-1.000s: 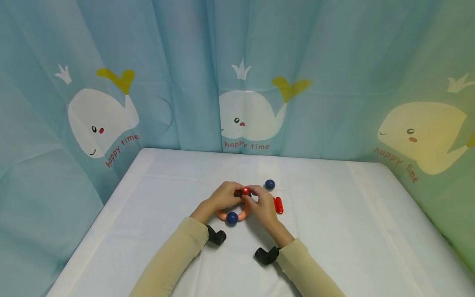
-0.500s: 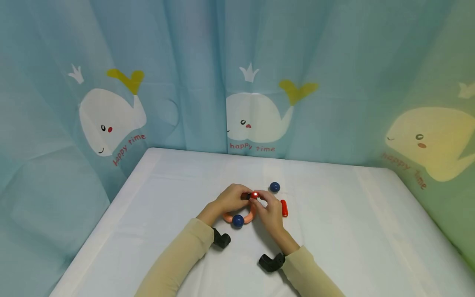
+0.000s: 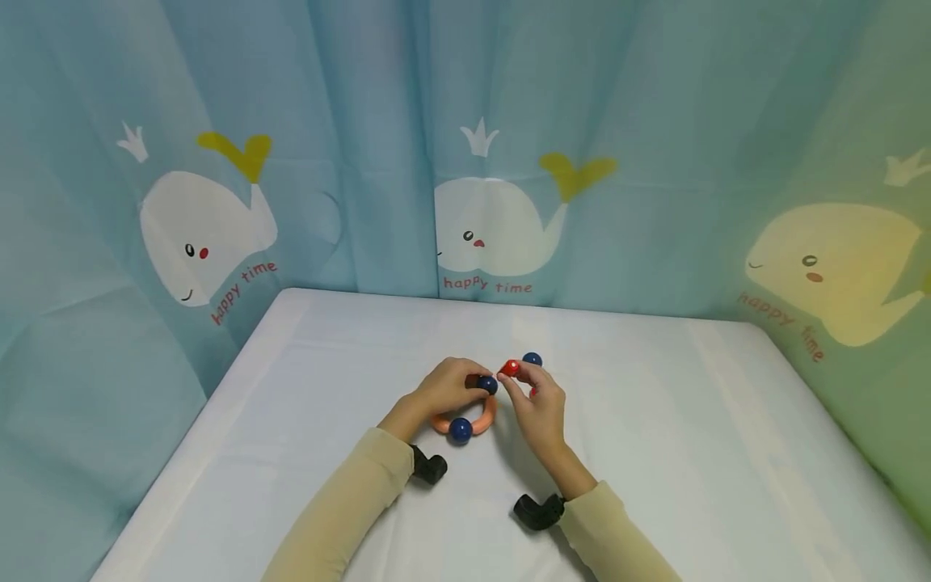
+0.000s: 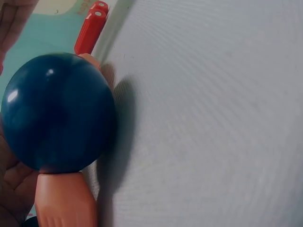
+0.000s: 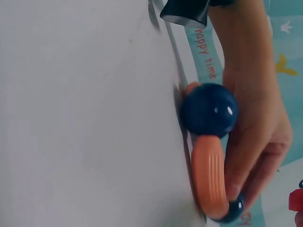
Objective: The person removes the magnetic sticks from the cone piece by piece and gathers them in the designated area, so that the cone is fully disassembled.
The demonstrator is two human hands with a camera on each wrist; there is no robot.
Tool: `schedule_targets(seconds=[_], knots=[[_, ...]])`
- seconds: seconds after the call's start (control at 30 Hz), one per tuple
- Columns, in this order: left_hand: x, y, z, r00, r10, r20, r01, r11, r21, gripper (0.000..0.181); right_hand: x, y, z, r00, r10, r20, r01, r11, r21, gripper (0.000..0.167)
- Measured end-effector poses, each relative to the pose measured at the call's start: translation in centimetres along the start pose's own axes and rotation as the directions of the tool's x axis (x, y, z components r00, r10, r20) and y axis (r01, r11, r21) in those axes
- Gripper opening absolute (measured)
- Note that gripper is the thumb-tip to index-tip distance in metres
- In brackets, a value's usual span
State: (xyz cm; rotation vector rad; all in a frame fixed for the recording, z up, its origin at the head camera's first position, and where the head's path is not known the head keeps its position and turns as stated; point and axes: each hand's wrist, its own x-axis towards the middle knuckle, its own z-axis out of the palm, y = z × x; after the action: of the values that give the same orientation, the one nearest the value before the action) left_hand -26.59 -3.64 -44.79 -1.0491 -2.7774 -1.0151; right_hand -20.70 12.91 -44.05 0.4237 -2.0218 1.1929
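- Left hand (image 3: 452, 385): thumb and fingers pinching a gripped blue ball (image 3: 487, 385) at the far right end of the orange arc; the hold probably steadies that joint. Remaining fingers: cannot tell.
- Orange curved pieces (image 3: 483, 416): near the left hand, meeting a front blue ball (image 3: 461, 431) on either side; the ball seems placed as their connector.
- Right hand (image 3: 540, 404): thumb and fingertip pinching a red rod (image 3: 509, 369), raised just beside the gripped ball, its pale-dotted end showing, perhaps kept uncovered for joining.
- Far blue ball (image 3: 532, 359): on the white table (image 3: 655, 444), beyond the right hand, apart from the arc; apparently a spare.
- Spare red rods (image 4: 92, 28): two, side by side, seemingly parked within reach; mostly hidden in the head view.
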Motion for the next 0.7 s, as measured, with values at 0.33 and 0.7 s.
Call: schedule_targets(seconds=[0.33, 0.7], knots=[[-0.1, 0.2, -0.1, 1.0, -0.025, 0.015, 0.026, 0.999, -0.022, 0.031, 0.0, 0.8, -3.0, 0.988, 0.155, 0.02, -0.155, 0.988, 0.009, 0.024], [-0.3, 0.5, -0.2, 0.998, -0.067, 0.014, 0.068, 0.997, -0.034, 0.032, 0.7, 2.6, -7.1, 0.846, 0.517, 0.131, -0.488, 0.849, -0.201, 0.029]])
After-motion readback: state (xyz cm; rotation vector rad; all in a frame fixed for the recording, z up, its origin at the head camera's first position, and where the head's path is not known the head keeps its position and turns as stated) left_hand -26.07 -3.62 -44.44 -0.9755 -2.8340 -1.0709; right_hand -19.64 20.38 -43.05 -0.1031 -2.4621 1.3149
